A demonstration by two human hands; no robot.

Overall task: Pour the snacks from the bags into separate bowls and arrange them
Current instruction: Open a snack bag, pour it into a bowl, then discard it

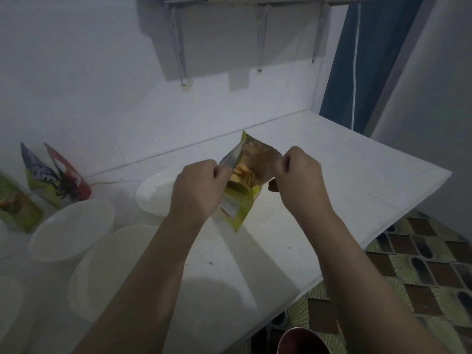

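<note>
1. I see the left hand [198,186] pinching the left lip of a small yellow-green foil snack bag [241,198], fingers curled tight on the silvery inner edge.
2. The right hand [297,172] pinches the opposite lip, so the mouth of the bag is spread between the two hands — pale yellow chips show inside.
3. The bag is upright above the white tabletop [344,175], near its middle; its lower corner looks to touch the surface, though I cannot be sure in this dim light.
4. Just left of the bag, partly behind the left hand, sits a white oval plastic bowl [150,195].
5. Two more white round plastic bowls lie further left — one [71,231] near the wall side, another [109,272] closer to me, under the left forearm.
6. Against the wall at far left lean a red, white and green printed snack bag [55,175] and, at the frame edge, a green one [18,208].
7. Patterned floor tiles [421,277] show past the tabletop's right edge.
</note>
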